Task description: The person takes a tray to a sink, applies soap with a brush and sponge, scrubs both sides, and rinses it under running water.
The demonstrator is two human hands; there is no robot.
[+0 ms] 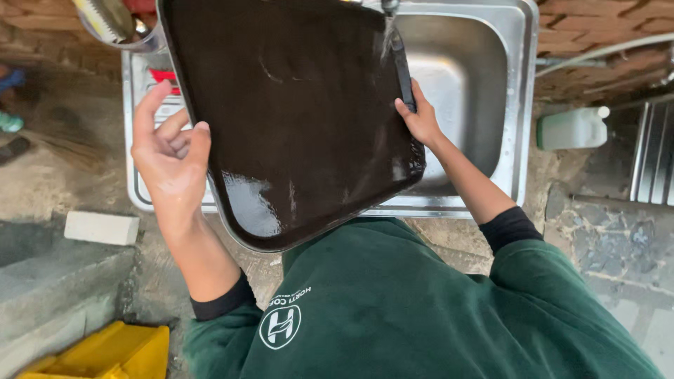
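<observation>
Head view: a dark tray was held tilted over a steel sink.

Its long axis ran from 11 to 5 o'clock; the left hand, fingers loosely spread, cupped the 9 o'clock edge, while the right hand pinched the 3 o'clock rim.

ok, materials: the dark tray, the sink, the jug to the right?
Tray: dark, glossy when wet, thin rolled rim; probably coated or blackened metal, could be hard plastic.
Sink: brushed stainless steel by its grey satin sheen and pressed basin.
Jug: translucent whitish plastic with a white cap.
Left hand steadies the tray's edge; right hand grips the opposite rim.
</observation>
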